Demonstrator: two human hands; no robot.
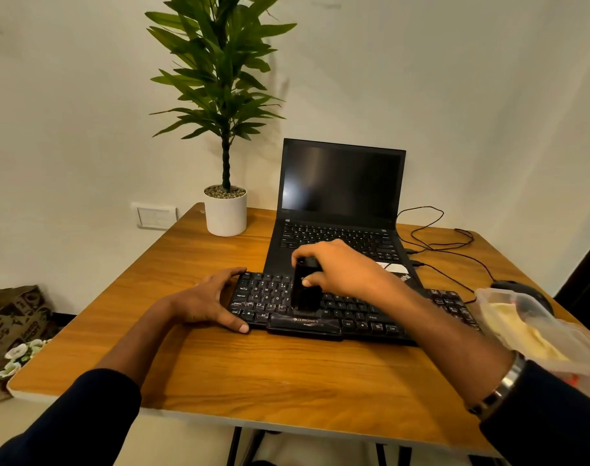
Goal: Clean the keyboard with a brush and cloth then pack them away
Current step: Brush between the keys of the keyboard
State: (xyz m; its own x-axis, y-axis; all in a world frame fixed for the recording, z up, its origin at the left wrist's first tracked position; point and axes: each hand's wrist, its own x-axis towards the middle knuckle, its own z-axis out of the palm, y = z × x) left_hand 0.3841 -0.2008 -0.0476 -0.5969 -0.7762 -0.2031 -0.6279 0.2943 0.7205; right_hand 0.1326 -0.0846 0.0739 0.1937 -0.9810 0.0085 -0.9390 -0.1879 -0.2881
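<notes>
Step in hand, as judged: brushing the keys. The keyboard [347, 307] lies on the wooden table [253, 371], near edge of the open laptop [340, 210], partly overlapping its palm rest. The right hand [340, 270] grips a black brush [305, 290] upright, fingers curled round the top, thumb on the near face, bristles down on the lower letter rows just above the space bar. The left hand [209, 301] braces the keyboard's left end, thumb along the near edge, fingers hooked over the far corner.

To do it well: keep the left hand pressing so the board does not slide; sweep along the rows in one direction, light pressure, bristles into the gaps.

Hard to make out: bristle tips merge with the dark keys. The keyboard's right end runs behind a clear plastic container [536, 331] at the right edge; something pale yellow inside, possibly the cloth, cannot confirm. A mouse [509, 285] is half hidden behind it.
</notes>
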